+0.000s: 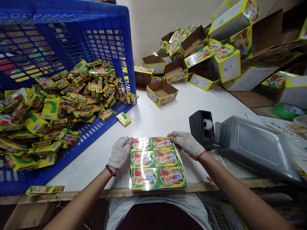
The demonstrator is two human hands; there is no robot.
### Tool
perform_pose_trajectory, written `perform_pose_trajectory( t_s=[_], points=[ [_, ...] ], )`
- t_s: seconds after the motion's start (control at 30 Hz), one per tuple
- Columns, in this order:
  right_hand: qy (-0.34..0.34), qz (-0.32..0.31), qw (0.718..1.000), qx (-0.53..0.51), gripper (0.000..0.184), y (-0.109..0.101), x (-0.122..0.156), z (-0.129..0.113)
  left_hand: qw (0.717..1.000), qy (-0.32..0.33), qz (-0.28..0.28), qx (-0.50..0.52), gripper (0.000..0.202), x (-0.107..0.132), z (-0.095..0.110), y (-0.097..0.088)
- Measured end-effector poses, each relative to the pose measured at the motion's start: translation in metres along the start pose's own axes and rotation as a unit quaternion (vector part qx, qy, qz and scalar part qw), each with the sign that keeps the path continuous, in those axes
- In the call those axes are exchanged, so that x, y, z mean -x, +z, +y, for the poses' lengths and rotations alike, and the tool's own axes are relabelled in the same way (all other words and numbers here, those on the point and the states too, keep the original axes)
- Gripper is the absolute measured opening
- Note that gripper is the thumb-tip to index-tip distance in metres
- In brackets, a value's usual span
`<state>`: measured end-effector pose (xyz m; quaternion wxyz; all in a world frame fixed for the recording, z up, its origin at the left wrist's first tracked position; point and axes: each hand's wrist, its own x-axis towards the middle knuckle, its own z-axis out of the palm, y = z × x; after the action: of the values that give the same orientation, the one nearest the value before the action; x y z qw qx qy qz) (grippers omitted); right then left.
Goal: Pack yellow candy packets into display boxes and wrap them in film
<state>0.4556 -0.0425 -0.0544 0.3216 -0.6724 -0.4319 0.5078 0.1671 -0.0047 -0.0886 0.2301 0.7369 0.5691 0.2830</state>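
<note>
In front of me at the table's edge lies a flat, clear plastic pack (155, 164) of small yellow-green boxes. They stand in rows of two, printed "TWINS" with a watermelon picture. Glare crosses the shiny plastic. My left hand (120, 151), in a white glove with bare fingertips, grips its far left corner. At the far right corner, my right hand (188, 143), gloved alike, holds on with thumb and fingers. A single small box (124, 118) lies on the table beyond my left hand.
To the left, a blue plastic crate (130, 41) on its side spills many small boxes (79, 92). A black tape dispenser (201, 126) and stacked clear plastic trays (256, 143) stand at right. Open cardboard display boxes (163, 92) pile up at the back.
</note>
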Motion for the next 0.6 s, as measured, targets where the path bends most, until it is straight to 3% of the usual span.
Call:
perform_pose_trajectory(
  t_s=[0.1,0.2,0.27,0.37,0.47,0.6],
  points=[
    [0.003,-0.005,1.000,0.006,0.018,0.002,-0.003,-0.003,0.981,0.163,-0.010,-0.105,0.020,-0.008,0.018,-0.003],
    [-0.005,-0.004,1.000,0.020,0.015,0.002,-0.006,-0.007,0.926,0.309,-0.135,-0.169,0.028,-0.013,0.060,0.010],
    [-0.010,0.000,0.999,0.039,0.018,0.002,-0.003,-0.005,0.899,0.334,-0.203,-0.199,0.030,-0.011,0.089,0.023],
    [-0.017,0.023,0.997,0.067,0.037,0.004,0.014,0.008,0.890,0.325,-0.219,-0.231,0.036,-0.006,0.112,0.036],
    [-0.026,0.046,0.996,0.068,0.057,0.008,0.047,0.033,0.878,0.348,-0.213,-0.251,0.045,-0.001,0.113,0.038],
    [-0.007,0.043,0.999,0.010,0.066,0.015,0.095,0.065,0.866,0.364,-0.216,-0.265,0.054,0.002,0.109,0.036]
  ],
)
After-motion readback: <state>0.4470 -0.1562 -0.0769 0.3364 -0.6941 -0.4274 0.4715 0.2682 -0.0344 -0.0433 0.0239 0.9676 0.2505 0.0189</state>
